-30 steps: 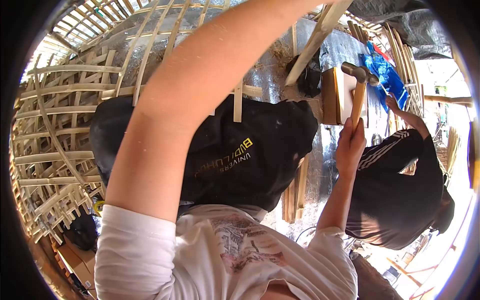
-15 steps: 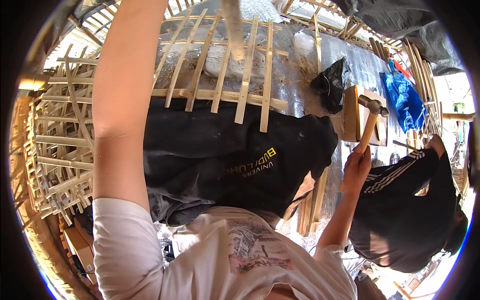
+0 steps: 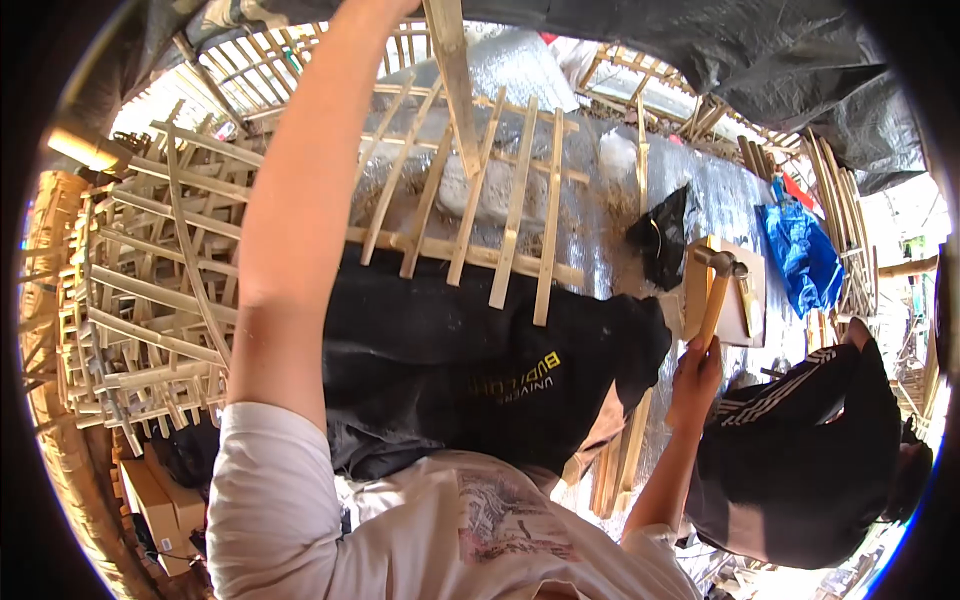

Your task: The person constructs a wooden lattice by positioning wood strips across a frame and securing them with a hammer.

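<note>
The hammer (image 3: 714, 300) rises from the right hand (image 3: 693, 378), whose fingers wrap closed around its handle, its head at 1 o'clock, before the box (image 3: 756, 285). A stick (image 3: 450, 70) and slats (image 3: 513, 210) lie toward 10. The left hand passes the top edge; I cannot tell its grip. A co-worker (image 3: 790, 475) sits toward 4.

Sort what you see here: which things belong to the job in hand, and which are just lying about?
Probably belongs to the job:
hammer, held in the right hand
slatted wooden frame
wooden pole beside the left arm

Apparently just lying about:
black plastic bag
blue sheet
</note>
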{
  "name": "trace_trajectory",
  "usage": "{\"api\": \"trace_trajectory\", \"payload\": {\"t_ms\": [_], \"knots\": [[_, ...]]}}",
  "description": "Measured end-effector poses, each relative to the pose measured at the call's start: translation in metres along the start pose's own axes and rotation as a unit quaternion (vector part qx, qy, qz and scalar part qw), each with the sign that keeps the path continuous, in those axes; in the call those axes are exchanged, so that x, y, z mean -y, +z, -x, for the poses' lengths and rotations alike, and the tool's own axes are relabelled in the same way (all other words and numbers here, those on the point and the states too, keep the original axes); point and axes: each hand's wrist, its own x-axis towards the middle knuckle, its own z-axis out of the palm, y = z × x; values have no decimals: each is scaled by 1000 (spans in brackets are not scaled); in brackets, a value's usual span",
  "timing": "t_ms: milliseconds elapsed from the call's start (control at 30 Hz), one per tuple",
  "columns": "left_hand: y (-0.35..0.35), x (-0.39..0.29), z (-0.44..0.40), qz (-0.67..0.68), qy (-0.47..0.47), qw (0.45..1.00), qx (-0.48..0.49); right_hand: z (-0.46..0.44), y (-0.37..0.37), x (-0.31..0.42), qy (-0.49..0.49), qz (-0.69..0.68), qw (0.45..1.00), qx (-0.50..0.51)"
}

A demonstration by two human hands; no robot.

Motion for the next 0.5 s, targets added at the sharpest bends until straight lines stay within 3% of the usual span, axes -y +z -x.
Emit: {"api": "trace_trajectory", "payload": {"t_ms": [100, 200, 300, 400, 500], "knots": [[4, 5, 3, -42, -11, 999, -18, -8, 8, -4, -46, 32, 998, -4], [9, -11, 5, -83, -89, 992, -25, -8, 18, 15, -50, 14, 999, 12], [3, -3, 1, -9, -21, 1000, 21, -15, 33, 36, -67, 12, 997, 46], [9, -7, 6, -98, -35, 992, -73, -23, 49, 68, -129, 47, 988, 72], [17, 1, 3, -193, 53, 975, -100, -33, 65, 94, -212, 67, 971, 84]]}}
